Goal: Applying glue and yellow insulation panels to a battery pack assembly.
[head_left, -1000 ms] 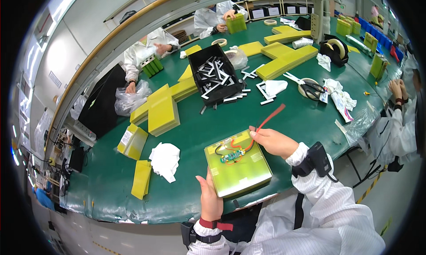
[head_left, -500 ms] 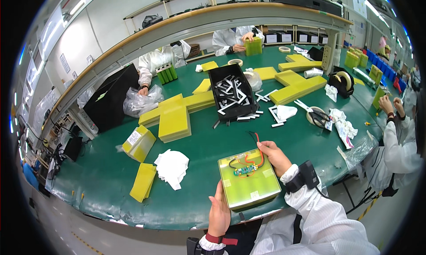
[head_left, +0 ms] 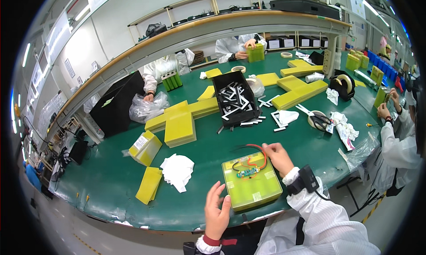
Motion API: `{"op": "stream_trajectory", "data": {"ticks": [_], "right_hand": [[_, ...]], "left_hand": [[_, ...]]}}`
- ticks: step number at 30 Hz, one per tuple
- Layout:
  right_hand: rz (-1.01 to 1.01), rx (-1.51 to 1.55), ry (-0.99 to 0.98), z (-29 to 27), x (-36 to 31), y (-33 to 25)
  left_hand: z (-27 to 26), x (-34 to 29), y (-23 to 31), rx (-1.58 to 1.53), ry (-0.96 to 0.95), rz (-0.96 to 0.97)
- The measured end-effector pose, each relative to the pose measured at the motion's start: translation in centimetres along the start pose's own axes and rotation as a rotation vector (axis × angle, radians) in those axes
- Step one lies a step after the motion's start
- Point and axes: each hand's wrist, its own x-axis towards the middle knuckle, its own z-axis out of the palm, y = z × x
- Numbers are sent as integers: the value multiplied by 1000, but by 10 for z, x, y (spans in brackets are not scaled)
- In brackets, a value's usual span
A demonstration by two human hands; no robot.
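A square battery pack with yellow-green faces and clear tape lies flat at the table's near edge. On its top sits a small green circuit board with red and black wires. My right hand is at the pack's far right corner, thumb and fingertips closed on the thick red wire, which arcs leftward over the far edge. My left hand is just left of the pack, fingers spread and holding nothing; a small gap seems to part it from the pack's side.
On the green table lie a crumpled white cloth, stacked yellow boards, a black bin of black and white strips, scissors and tape rolls. Co-workers' hands handle packs at the far side and right.
My left hand has let go of the pack's left side and opened. The wire ends have swung left and down. My right hand has shifted slightly right, off the pack's corner.
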Motion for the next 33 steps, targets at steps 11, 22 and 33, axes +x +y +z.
{"op": "stream_trajectory", "data": {"ticks": [11,22,33], "right_hand": [[-332,-10,-6,-31,-89,-39],[-468,42,-75,-52,-104,-32],[-481,-164,-52,-118,-97,-46]], "left_hand": [[12,75,51,967,-261,716],[27,92,52,1147,-490,795],[28,93,52,1311,-550,878]]}}
